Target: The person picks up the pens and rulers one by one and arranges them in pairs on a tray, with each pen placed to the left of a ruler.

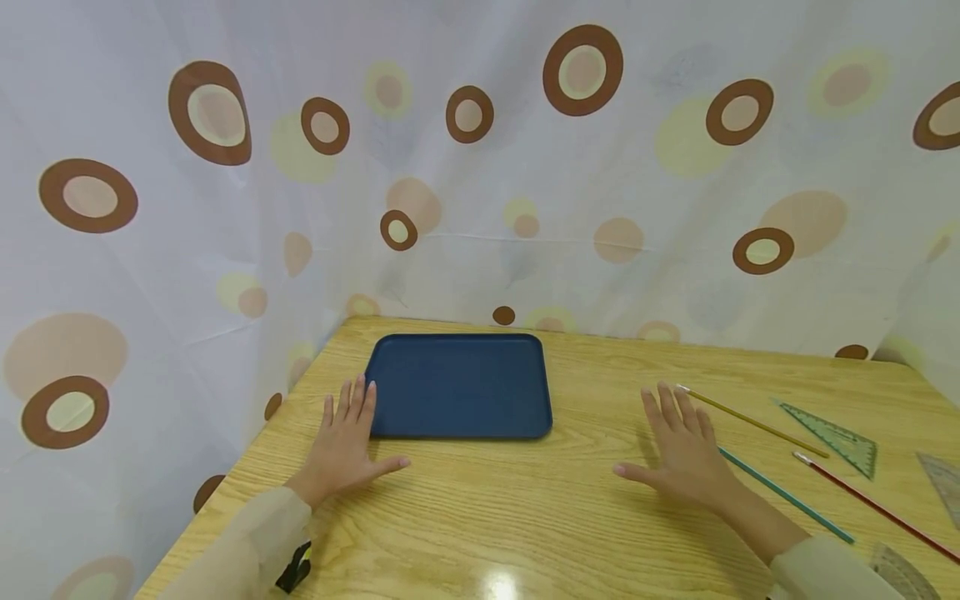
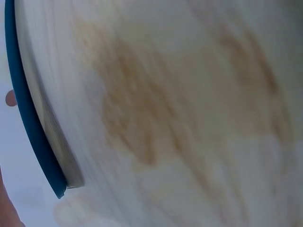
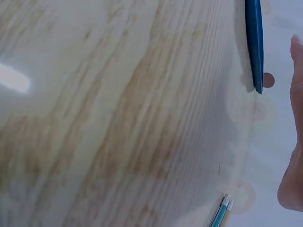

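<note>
My left hand (image 1: 345,450) has its fingers straight and thumb spread, beside the left front corner of a dark blue tray (image 1: 459,387); I cannot tell whether the fingertips touch its rim. My right hand (image 1: 684,454) is spread too, holding nothing, over the right half of the table. Nearest to it are a teal pencil (image 1: 787,495), partly hidden behind the hand, and a yellow pencil (image 1: 753,421). In the left wrist view the tray's edge (image 2: 29,118) runs down the left side. The right wrist view shows the tray's edge (image 3: 254,45) at upper right.
Right of the pencils lie a green set square (image 1: 832,435) and a red pencil (image 1: 873,502). A clear set square (image 1: 943,483) and a protractor (image 1: 900,571) are cut off by the frame. A patterned curtain (image 1: 480,183) closes off the wooden table (image 1: 510,508) behind and at the sides.
</note>
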